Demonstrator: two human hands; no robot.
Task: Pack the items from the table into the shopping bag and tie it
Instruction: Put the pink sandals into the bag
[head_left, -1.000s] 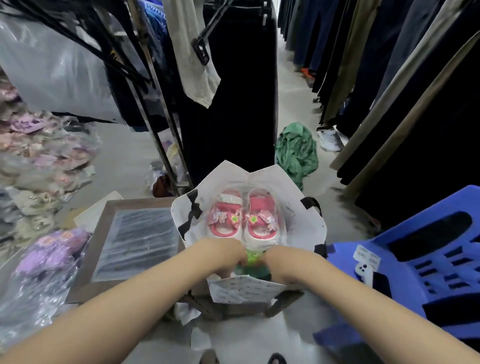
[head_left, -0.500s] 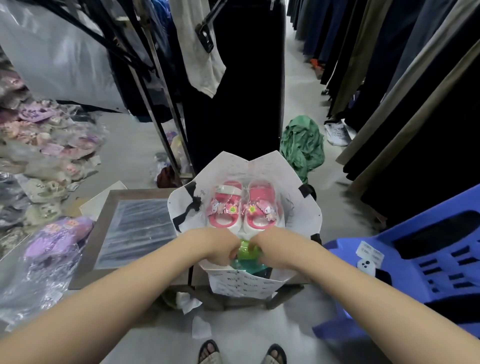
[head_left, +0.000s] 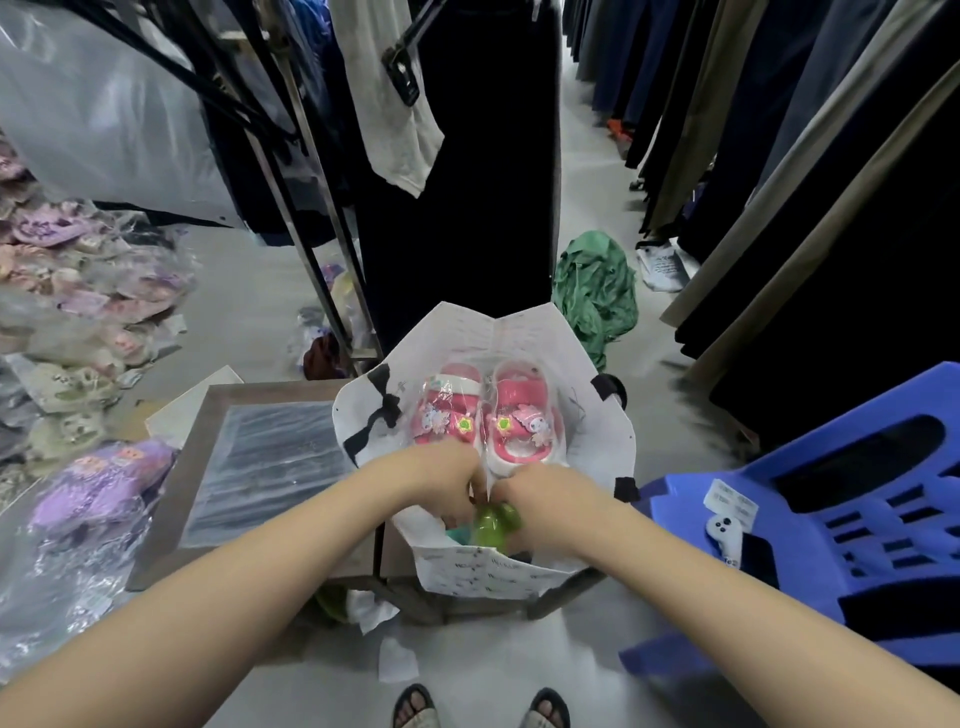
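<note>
**Both hands working inside the open bag**

A blue plastic chair (head_left: 841, 525) is being seen at the right w/ a white tag and a small white device lying on its seat. The worktop (head_left: 208, 415), a framed panel w/ a grey centre, is being used to carry the shopping bag (head_left: 597, 431), which is standing at its right end, just beside the chair. The bag is being held wide open, white w/ black handles and small print. A pair of pink sandals (head_left: 488, 421) in clear wrap is lying inside, toward the far wall. The left hand (head_left: 447, 483) and right hand (head_left: 540, 499) are being kept close together inside the bag's near part, approx. touching. A green item (head_left: 491, 525) is being gripped between them, below the sandals; fingers are curled downward, exact pinch can't be told.
</note>
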